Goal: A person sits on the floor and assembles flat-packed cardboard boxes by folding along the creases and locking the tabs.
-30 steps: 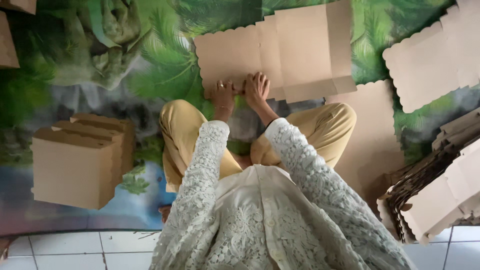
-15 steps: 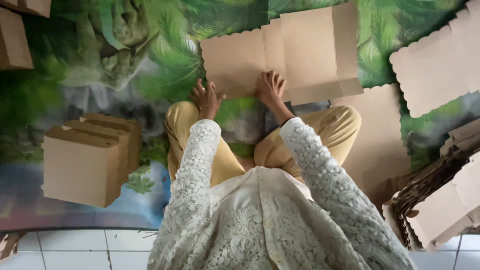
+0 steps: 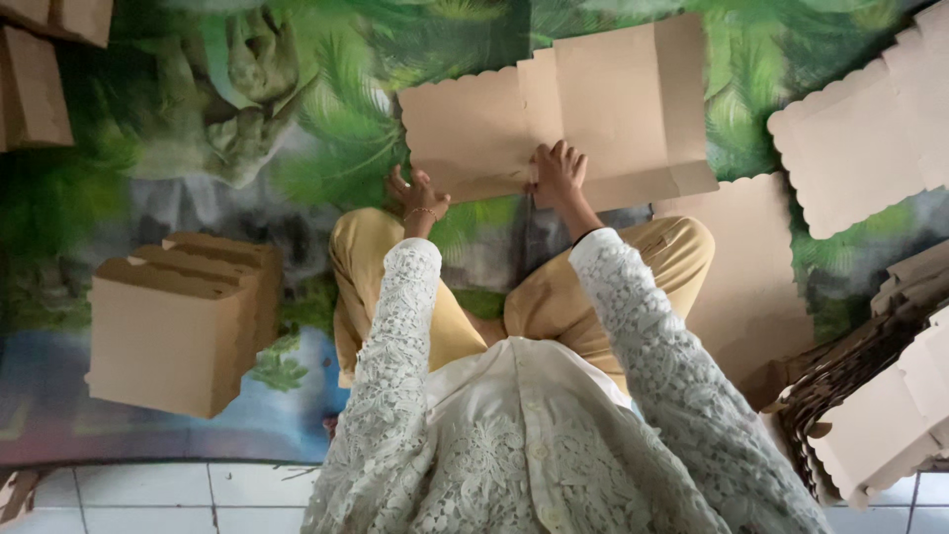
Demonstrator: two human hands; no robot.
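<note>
White lace sleeves, buttoned cream lace top, mustard-yellow trousers, thin bracelet on left wrist

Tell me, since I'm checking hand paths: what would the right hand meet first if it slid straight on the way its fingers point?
The right hand already lies on the flat cardboard box blank, fingers pointing away from the person. Going on, it would likely cross more of that blank, then the leaf-patterned mat beyond its far edge.
</note>
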